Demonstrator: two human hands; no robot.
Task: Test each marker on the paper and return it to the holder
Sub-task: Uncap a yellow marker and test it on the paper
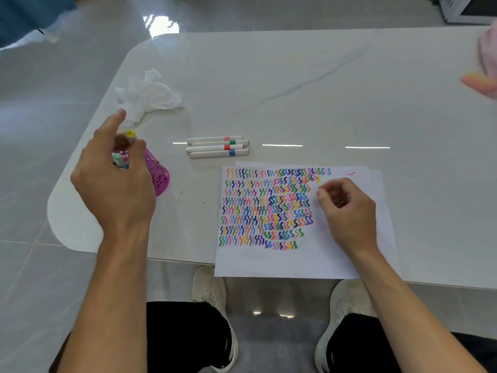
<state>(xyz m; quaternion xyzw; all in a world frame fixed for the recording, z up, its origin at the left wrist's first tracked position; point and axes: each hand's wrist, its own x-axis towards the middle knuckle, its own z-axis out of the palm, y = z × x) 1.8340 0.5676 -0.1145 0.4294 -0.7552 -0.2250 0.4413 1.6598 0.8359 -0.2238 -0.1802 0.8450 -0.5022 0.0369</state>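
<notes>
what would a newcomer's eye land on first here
The paper, at the near edge of the table, is packed with rows of multicoloured squiggles, the right hand resting on it. At left, the left hand grips a yellow-capped marker over the purple holder; four markers lie beyond the paper.

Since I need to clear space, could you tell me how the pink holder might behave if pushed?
The pink holder has perforated walls, so it is probably light and may slide on the glossy table. Markers stand in it, so a high push might tip it.
</notes>
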